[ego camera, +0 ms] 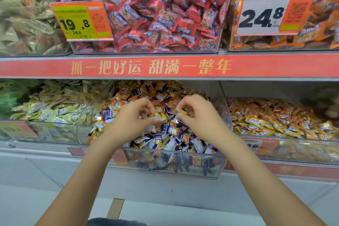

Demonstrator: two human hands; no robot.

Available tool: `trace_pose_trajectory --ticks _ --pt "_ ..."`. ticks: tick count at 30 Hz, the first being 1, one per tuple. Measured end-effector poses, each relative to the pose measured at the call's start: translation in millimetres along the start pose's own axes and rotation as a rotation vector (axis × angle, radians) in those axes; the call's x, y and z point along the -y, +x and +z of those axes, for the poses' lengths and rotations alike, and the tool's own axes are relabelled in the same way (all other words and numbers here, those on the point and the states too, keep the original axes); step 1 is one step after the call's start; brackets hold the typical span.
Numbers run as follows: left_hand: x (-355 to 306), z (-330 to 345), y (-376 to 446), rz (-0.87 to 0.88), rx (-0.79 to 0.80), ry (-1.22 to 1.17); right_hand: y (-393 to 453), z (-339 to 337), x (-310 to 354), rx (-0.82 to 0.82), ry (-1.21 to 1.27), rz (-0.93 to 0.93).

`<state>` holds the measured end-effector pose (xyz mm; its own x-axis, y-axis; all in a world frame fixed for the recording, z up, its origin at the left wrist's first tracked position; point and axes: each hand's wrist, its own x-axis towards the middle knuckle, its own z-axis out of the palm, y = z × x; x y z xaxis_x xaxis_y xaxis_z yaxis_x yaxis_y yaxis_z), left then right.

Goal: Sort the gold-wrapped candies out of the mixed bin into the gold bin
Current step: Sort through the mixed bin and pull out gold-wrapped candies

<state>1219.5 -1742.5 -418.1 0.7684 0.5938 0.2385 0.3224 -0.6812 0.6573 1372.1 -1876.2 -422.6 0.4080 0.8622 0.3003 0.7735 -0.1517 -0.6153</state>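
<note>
Gold-wrapped candies (128,93) lie scattered among purple and white ones in the mixed bin (174,169), thickest toward its back, so by my judgement much sorting is left. Left hand (132,117) pinches a small crinkly gold candy (156,114); right hand (198,113) pinches another (178,110), both above the heap. The gold bin (286,145) on the right holds shiny orange-gold wrappers.
</note>
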Motion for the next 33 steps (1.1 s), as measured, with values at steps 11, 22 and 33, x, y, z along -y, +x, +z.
trace_pose_trajectory --ticks 11,22,33 --pt "-10.0 11.6 1.0 -0.103 0.067 -0.314 -7.8 -17.1 12.1 -0.199 0.365 0.135" --pt "3.2 30.5 7.5 0.179 0.196 0.415 -37.6 -65.2 -32.8 -0.545 -0.143 0.232" --pt "5.4 49.8 72.2 0.159 0.149 0.445 -27.2 -60.1 -48.5 -0.245 -0.322 0.467"
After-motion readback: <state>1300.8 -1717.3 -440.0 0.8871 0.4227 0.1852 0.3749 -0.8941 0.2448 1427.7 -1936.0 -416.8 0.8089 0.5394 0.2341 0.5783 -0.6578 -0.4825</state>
